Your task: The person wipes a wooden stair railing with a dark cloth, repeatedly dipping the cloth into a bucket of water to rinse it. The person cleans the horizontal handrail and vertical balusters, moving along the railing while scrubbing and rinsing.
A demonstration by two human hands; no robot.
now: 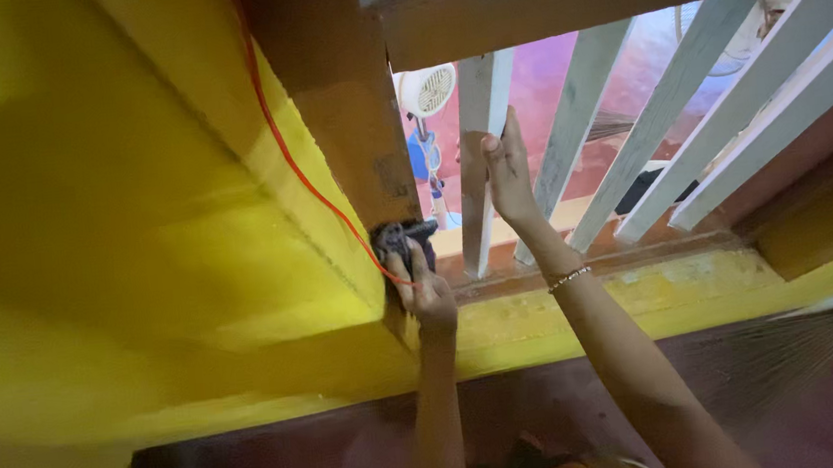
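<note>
Head view: yellow wall (134, 219) w/ brown post (351, 119) and white slats (727, 106) above the sill. Right hand (510, 181) has its grip closed round one white slat (478, 158). Left hand (426, 288) grips a small dark tool (399, 238) at the post's base, orange cord (276, 126) running up from it.

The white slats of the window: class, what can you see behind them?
Behind the white slats, a white fan, blue items below it and a reddish floor show through. The right hand and the slats cover the rest.
</note>
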